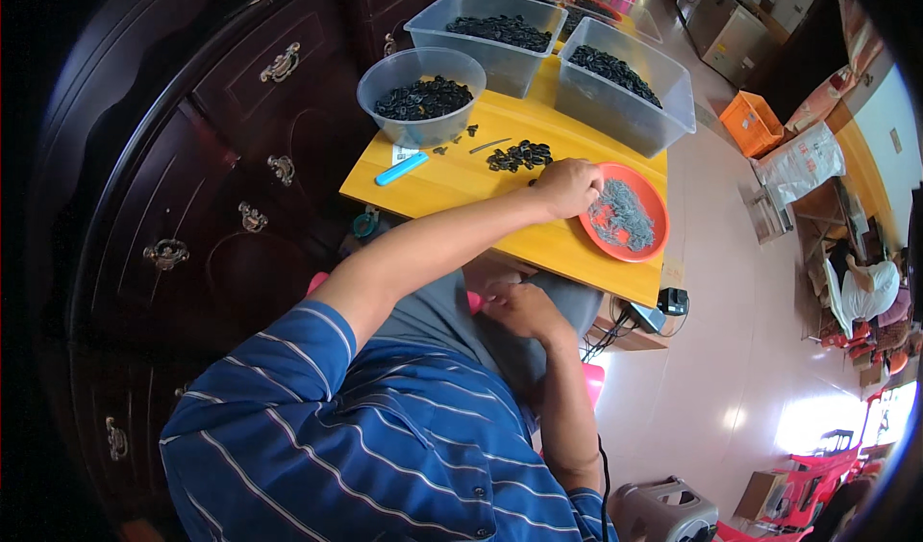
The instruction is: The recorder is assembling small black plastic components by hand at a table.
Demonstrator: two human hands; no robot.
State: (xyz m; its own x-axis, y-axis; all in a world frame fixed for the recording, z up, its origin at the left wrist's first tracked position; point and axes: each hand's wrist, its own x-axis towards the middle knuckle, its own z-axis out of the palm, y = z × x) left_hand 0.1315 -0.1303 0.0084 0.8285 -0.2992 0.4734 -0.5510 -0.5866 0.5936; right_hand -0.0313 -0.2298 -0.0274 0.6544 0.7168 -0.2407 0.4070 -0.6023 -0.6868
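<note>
My left hand [569, 188] reaches across the table to the rim of a round red plate [658, 199]. Its fingers are pinched together beside a heap of small thin grey pieces [627, 217] on that plate; what they hold is too small to make out. Low by my lap, just off the table's near edge, my right hand [524, 309] is closed with curled fingers, and its contents are hidden. Left of the plate lies a loose pile of small black oval pieces [519, 155]. A light-blue handled tool [401, 169] rests near the table's left corner.
On the yellow table [433, 196] stand a round clear tub [370, 100] and two rectangular clear bins [437, 37], [673, 124], all holding black pieces. Dark drawers [221, 186] line the left side. An orange crate [750, 124] and a grey stool [663, 511] stand on the floor.
</note>
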